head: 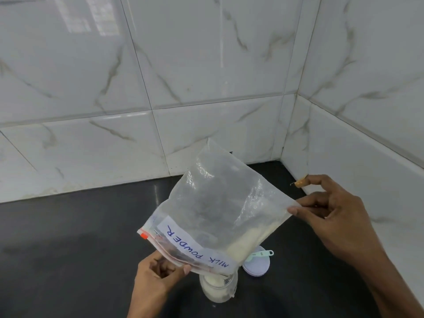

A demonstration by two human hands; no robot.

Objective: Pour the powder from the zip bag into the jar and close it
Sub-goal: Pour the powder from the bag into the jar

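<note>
The zip bag (218, 203) hangs tipped mouth-down over the jar (218, 292). Its long axis runs from the raised closed corner down to the zip edge. The remaining powder (247, 242) has gathered along the bag's lower side, below the upper grip and close to the mouth. Some powder already sits in the jar.

The left hand (156, 276) pinches the zip edge, and the jar's open rim lies just beside and under this grip. The right hand (332, 214) pinches the closed corner between thumb and finger. This grip is high and well apart from the jar, so it sets the tilt.

The next move probably depends on lifting the upper grip further, so the powder slides down the long axis while the lower grip keeps the mouth over the rim.

Beyond the jar, on the far side from the lower grip, the lid (257, 268) lies flat on the dark table (68, 237) with a small scoop (263, 253) on it. The right hand looks nearer to it.
</note>
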